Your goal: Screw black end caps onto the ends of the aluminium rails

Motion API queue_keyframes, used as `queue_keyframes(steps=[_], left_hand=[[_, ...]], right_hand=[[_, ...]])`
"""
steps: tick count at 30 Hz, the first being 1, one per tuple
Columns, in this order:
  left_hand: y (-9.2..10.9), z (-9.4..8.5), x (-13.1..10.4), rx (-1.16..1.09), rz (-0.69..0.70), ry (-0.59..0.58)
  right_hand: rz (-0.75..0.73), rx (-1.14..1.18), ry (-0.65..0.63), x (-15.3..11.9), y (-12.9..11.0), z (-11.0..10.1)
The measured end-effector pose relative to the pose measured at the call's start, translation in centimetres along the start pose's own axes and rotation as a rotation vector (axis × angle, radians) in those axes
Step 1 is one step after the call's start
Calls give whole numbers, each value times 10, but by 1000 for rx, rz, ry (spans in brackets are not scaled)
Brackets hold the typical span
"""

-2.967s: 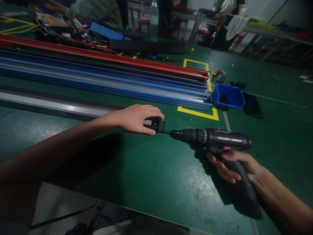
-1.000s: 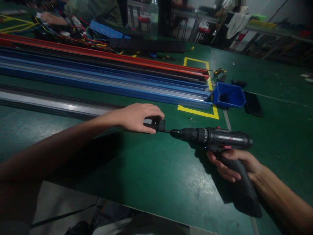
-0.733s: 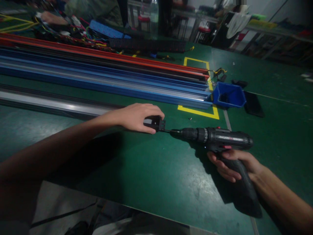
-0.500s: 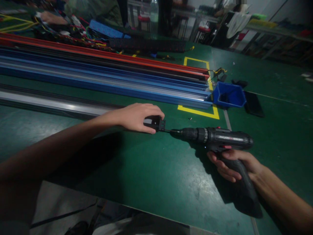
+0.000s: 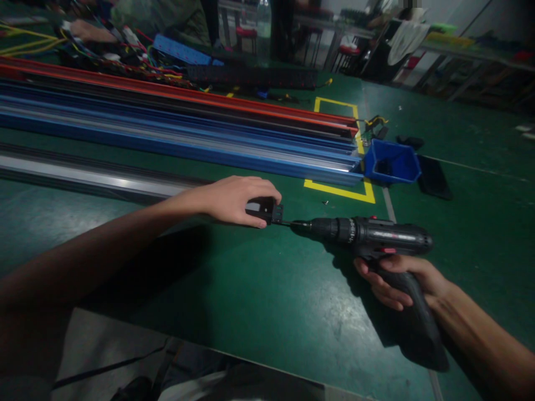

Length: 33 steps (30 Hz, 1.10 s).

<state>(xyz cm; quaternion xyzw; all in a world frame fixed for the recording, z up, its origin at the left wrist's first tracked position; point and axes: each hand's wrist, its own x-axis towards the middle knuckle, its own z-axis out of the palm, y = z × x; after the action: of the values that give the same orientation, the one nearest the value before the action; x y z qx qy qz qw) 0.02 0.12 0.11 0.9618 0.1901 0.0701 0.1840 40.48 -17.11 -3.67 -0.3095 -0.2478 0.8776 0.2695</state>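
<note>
My left hand (image 5: 238, 200) is wrapped over the right end of a long dark metal profile (image 5: 121, 182) with a bright silver strip, its thumb and fingers on opposite sides. A small black end cap (image 5: 276, 213) sits at that end, just past the fingertips. My right hand (image 5: 397, 281) grips the handle of a black cordless drill (image 5: 376, 236), which lies level and points left. The thin bit (image 5: 288, 223) reaches the lower part of the end cap; its tip is too small to make out.
Blue profiles (image 5: 251, 150) and a red-orange profile (image 5: 234, 103) lie behind, ending near yellow tape (image 5: 343, 192). A blue bin (image 5: 393, 161) stands beside a dark flat object (image 5: 434, 178). Tiny screws (image 5: 325, 203) lie on the green table. Another person's hand (image 5: 90, 32) is among wires, back left.
</note>
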Motion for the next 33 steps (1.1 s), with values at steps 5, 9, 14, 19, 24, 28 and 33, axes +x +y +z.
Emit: queue_keyframes(steps=[5,9,14,19,24,28,33], left_hand=[[0,1,0,-1,0,5],[0,1,0,2,-15,-7],[0,1,0,5,-22,-14],[0,1,-1,6,-21,-11],[-1,1,-1,7,-25,-17],[-2,2,0,13,-25,-17],[-1,1,0,14,-26,-17]], right_hand=[[-7,9,-17,1,-1,1],[-9,24,-28,2,-2,1],[-16,25,-37,2,-2,1],[-28,21,-41,3,-2,0],[-34,17,-42,3,-2,1],[-36,11,-41,4,-3,2],[-37,5,-43,4,-3,3]])
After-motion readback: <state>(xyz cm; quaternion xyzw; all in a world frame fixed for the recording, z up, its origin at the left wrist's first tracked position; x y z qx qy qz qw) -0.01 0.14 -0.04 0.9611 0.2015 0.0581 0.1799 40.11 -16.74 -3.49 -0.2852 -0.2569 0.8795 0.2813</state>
